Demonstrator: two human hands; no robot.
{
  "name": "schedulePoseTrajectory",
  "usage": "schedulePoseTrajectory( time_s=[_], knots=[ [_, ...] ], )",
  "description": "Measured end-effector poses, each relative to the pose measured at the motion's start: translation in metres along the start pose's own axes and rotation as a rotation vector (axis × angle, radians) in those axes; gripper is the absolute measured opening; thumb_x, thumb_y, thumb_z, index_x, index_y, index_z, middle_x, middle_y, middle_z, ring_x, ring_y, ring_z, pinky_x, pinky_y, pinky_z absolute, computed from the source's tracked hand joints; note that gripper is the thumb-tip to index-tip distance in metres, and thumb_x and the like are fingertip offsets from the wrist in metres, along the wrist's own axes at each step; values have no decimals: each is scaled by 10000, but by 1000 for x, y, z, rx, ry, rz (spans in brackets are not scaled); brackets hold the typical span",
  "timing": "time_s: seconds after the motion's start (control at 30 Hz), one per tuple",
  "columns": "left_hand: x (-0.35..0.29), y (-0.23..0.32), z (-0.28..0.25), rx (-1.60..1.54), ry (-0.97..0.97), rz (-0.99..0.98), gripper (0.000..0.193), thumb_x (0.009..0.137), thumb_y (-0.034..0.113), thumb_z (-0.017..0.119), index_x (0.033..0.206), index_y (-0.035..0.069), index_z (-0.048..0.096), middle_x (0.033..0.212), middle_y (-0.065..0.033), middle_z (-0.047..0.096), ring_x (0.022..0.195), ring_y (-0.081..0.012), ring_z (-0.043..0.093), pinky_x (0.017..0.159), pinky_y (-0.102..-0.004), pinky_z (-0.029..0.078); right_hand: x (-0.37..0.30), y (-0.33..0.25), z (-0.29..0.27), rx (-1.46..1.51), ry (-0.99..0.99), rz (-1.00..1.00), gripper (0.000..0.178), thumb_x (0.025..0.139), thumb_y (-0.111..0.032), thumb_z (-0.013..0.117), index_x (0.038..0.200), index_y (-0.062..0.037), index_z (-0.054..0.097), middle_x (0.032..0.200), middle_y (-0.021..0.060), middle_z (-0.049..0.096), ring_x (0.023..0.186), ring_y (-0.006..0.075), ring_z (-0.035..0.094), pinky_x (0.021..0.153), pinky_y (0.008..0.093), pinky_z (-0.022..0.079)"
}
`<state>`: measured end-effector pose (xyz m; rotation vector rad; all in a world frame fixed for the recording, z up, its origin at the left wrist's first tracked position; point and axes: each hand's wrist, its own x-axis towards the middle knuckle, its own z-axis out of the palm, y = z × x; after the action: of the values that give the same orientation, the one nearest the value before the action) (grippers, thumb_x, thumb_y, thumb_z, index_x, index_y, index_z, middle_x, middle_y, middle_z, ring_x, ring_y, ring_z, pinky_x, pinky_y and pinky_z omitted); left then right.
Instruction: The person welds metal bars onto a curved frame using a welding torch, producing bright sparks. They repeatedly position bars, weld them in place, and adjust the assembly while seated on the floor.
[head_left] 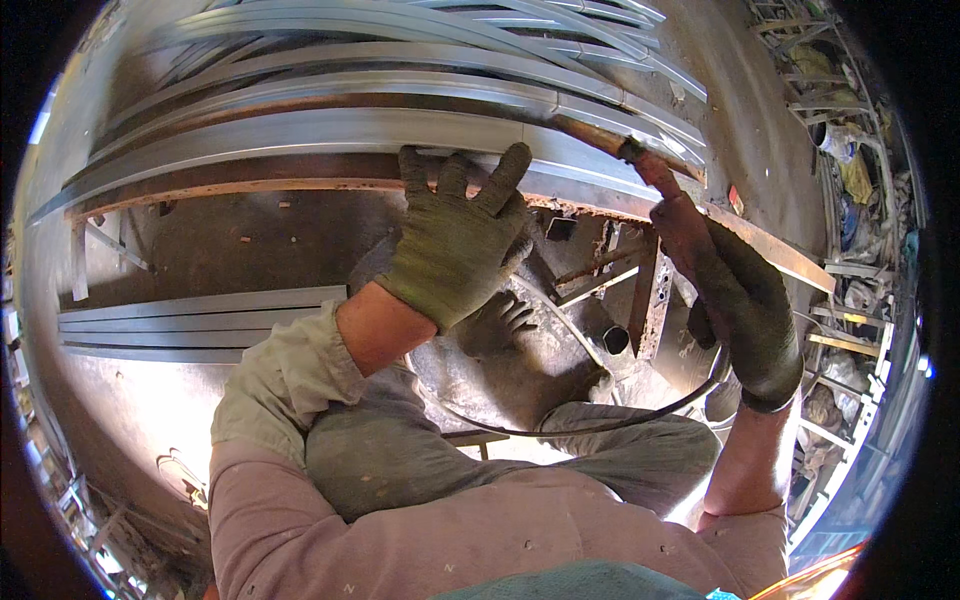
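My left hand, in an olive work glove, has its fingers spread, with the fingertips at the near edge of a long grey metal profile. The profile lies along a rusty steel beam. To the right, my gloved right hand is closed round a slim reddish-brown tool. Its dark end reaches over the profiles' right ends. Most of the tool is hidden by the glove, so its kind cannot be told. A black cable runs from beside my right wrist across my lap.
More long metal profiles lie beyond, some crossing. Left of my knees is a stack of grey bars. Rusty steel supports stand under the beam. Cluttered shelving lines the right side.
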<state>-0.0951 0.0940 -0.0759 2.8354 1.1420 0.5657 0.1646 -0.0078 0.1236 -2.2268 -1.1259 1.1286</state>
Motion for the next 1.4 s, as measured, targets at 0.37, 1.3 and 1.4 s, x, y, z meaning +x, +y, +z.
schedulePoseTrajectory(
  time_s=[0.37, 1.3, 1.4],
  knots=[
    [1, 1, -8, -19, -3, -10, 581, 875, 565, 911, 1255, 140, 795, 1841, -42, 438, 1490, -426, 537, 1259, -882, 316, 27, 14, 10, -128, -120, -431, 525, 1201, -342, 708, 1614, -18, 698, 971, 8, 746, 620, 57, 590, 549, 263, 448],
    [-6, -1, 5, -109, 23, -11, 478, 1018, 439, 816, 1403, 165, 745, 1741, -47, 526, 1388, -368, 625, 1177, -673, 481, 20, -10, 11, -20, -81, -48, 430, 1209, -334, 718, 1547, -75, 766, 1027, -41, 778, 726, 30, 589, 635, 249, 476],
    [-5, -2, 4, -154, -20, -15, 501, 1005, 450, 822, 1381, 130, 736, 1785, -74, 486, 1463, -320, 608, 1213, -627, 466, 21, -10, 10, -11, -100, -82, 409, 1214, -289, 711, 1545, -56, 765, 1159, 7, 828, 922, 72, 696, 828, 274, 567]
  ],
)
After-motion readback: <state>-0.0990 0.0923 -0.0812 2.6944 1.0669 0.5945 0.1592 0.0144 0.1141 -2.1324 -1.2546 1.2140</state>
